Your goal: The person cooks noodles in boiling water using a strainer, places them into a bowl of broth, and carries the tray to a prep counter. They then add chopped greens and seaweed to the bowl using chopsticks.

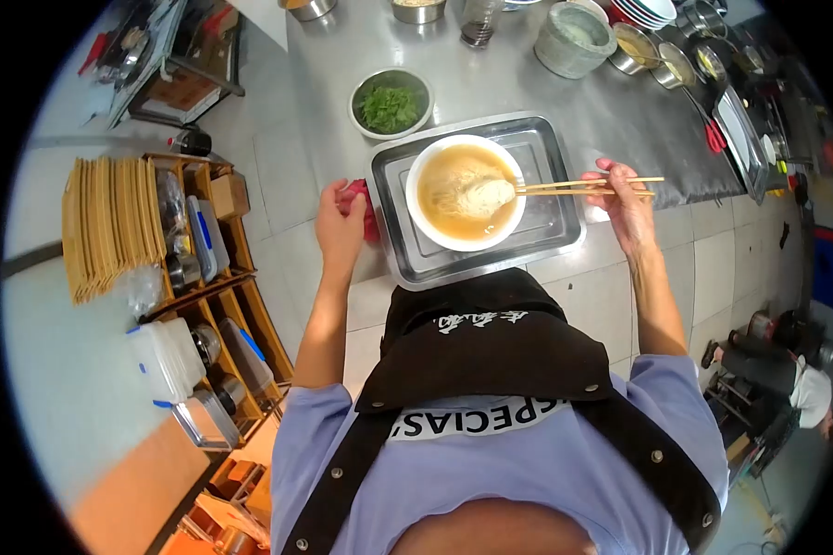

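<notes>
A white bowl (416,208) of noodles in light brown broth stands on a rectangular metal tray (553,217) at the counter's near edge. My right hand (627,211), to the right of the tray, grips a pair of wooden chopsticks (565,188). Their tips reach over the bowl's rim to a pale clump of noodles (484,197) in the broth. Left of the tray, my left hand (341,227) is closed on a red cloth (370,215), partly hidden by the fingers. Just behind the tray sits a metal bowl (424,104) with chopped green herbs (389,110).
At the back right are a stone mortar (574,51), small metal pots (634,60), stacked bowls (648,13) and red-handled scissors (715,137). A glass jar (478,28) stands at the back. Wooden shelves (227,287) line the left; another person (796,384) is at lower right.
</notes>
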`<state>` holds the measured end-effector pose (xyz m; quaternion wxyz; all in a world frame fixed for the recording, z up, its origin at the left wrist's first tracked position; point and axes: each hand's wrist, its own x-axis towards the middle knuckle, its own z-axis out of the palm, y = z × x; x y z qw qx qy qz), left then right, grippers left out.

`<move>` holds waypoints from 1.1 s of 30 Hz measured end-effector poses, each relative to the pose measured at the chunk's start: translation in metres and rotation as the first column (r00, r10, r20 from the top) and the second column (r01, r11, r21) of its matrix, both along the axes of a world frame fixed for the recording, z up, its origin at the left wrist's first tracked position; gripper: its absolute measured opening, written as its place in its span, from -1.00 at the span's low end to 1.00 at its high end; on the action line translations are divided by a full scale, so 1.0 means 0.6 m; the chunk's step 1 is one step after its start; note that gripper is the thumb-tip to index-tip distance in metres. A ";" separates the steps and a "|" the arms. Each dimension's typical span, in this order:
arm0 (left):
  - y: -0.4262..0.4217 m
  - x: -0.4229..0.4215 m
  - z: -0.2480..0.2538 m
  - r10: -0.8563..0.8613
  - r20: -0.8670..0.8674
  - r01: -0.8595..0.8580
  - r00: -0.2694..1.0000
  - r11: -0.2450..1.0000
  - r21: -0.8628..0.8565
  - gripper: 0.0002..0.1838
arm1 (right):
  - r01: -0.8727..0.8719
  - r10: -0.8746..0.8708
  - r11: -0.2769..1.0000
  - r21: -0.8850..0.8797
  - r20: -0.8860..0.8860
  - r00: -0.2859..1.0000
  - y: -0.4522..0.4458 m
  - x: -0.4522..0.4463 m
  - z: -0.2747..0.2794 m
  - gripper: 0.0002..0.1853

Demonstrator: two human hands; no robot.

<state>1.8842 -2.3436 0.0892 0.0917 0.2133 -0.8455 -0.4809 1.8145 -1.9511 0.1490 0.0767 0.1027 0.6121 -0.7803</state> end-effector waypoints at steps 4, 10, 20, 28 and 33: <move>-0.035 -0.043 -0.004 -0.075 0.011 0.075 0.997 0.996 0.046 -0.61 | -0.115 0.142 0.949 0.294 -0.071 0.987 -0.027 0.022 0.075 -0.67; -0.092 -0.075 -0.016 -0.183 0.080 0.175 0.980 0.980 0.095 -0.62 | 0.011 0.079 0.917 0.398 -0.209 0.975 -0.108 0.046 0.124 -0.69; -0.162 -0.126 -0.057 -0.405 0.032 0.404 0.914 0.914 0.031 -0.64 | 0.492 -0.488 0.871 0.013 0.147 0.860 -0.182 0.122 -0.089 -0.57; -0.176 -0.153 -0.070 -0.365 0.151 0.296 0.919 0.889 0.349 -0.64 | 0.626 -0.518 0.754 -0.201 0.404 0.754 -0.136 0.149 -0.142 -0.55; -0.162 -0.172 -0.068 -0.309 0.211 0.166 0.928 0.846 0.506 -0.63 | 0.636 -0.573 0.753 -0.169 0.308 0.760 -0.131 0.153 -0.097 -0.54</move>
